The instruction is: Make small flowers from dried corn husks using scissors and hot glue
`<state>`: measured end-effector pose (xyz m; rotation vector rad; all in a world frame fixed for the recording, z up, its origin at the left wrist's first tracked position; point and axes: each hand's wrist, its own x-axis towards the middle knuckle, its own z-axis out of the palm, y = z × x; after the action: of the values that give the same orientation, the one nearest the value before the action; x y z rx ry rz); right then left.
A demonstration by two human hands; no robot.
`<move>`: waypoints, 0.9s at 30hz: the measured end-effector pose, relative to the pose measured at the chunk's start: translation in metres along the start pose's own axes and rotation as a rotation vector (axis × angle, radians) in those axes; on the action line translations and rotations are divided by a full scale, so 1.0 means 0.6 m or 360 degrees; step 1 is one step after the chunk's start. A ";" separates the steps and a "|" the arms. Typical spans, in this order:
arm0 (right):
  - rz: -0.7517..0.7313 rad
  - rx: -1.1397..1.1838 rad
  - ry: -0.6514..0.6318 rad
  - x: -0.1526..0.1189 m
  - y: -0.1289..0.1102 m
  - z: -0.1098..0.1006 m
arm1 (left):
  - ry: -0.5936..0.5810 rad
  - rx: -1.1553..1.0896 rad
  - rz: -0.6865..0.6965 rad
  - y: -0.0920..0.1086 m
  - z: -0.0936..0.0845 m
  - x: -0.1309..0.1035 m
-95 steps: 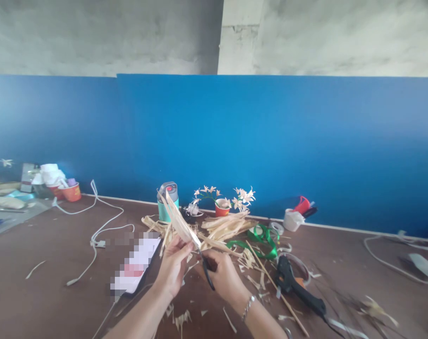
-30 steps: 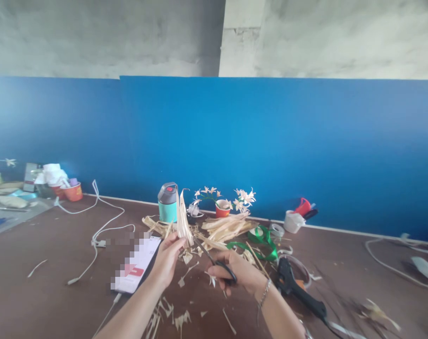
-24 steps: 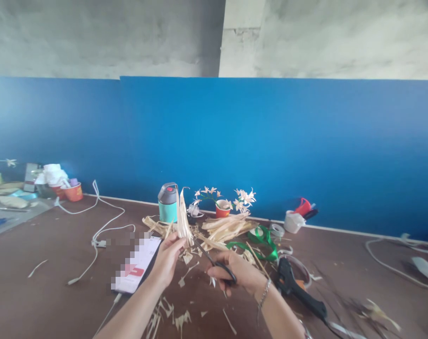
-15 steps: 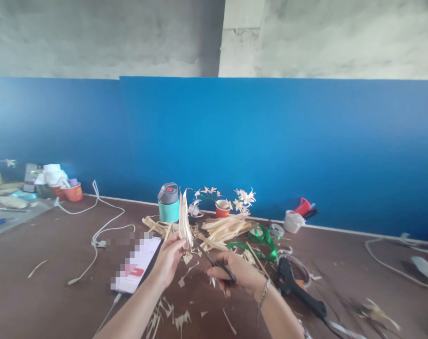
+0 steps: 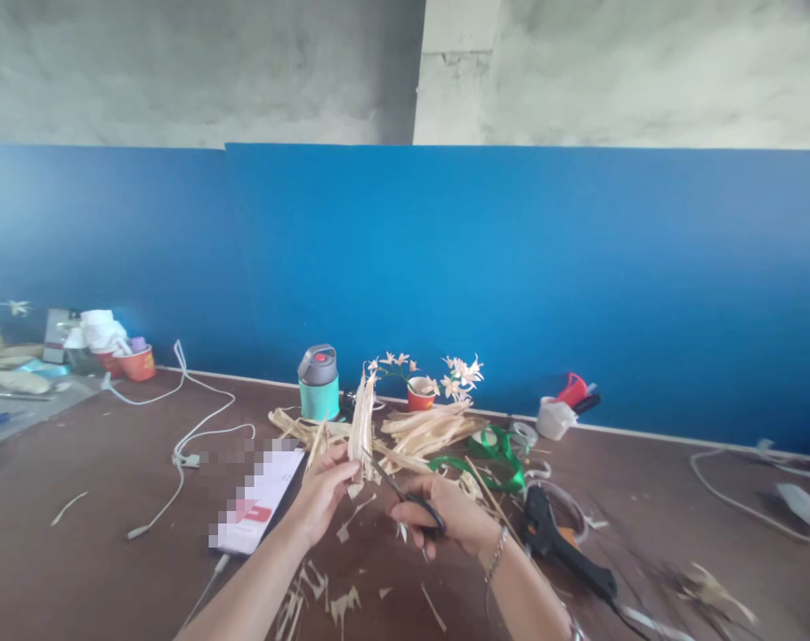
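Observation:
Pinched in my left hand is a pale dried corn husk, standing upright with its split tips up. My right hand grips a pair of black-handled scissors, whose blades point up and left to the husk's lower right edge. Whether the blades touch the husk I cannot tell. Behind my hands lies a pile of more dried husks. Husk scraps are scattered on the brown table below my hands.
A phone lies left of my left arm. Behind stand a teal flask and a cup with husk flowers. Green ribbon and a black glue gun lie to the right. White cables run across the left.
My left hand has moved the husk slightly right and turned it, bringing it close to the scissor blades. My right hand has stayed almost in place.

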<state>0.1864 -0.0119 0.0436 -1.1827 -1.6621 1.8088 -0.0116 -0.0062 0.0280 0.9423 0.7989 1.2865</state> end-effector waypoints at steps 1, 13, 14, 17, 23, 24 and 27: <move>-0.0005 0.0015 -0.0008 0.001 0.001 -0.001 | -0.0009 0.0018 -0.0009 0.000 0.000 0.000; -0.0026 0.0081 -0.0021 0.009 0.013 -0.005 | -0.0098 0.0001 -0.0021 -0.002 -0.001 -0.002; -0.0029 0.0064 -0.0015 0.009 0.013 -0.005 | -0.0099 -0.0006 -0.0023 -0.001 -0.001 -0.002; -0.0062 0.0041 -0.0003 0.009 0.015 -0.005 | -0.0085 -0.0032 -0.0030 -0.001 -0.001 -0.001; -0.0104 -0.0006 0.0037 0.012 0.020 -0.004 | -0.0028 -0.0036 -0.0028 -0.003 -0.002 0.001; -0.0103 -0.0004 0.0042 0.012 0.020 -0.004 | -0.0024 -0.0038 -0.0032 -0.004 -0.002 0.001; -0.0108 -0.0020 0.0063 0.010 0.017 -0.002 | -0.0010 -0.0042 -0.0050 -0.005 -0.003 0.001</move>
<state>0.1861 -0.0085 0.0322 -1.1461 -1.6731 1.7257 -0.0116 -0.0053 0.0245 0.9094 0.7870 1.2635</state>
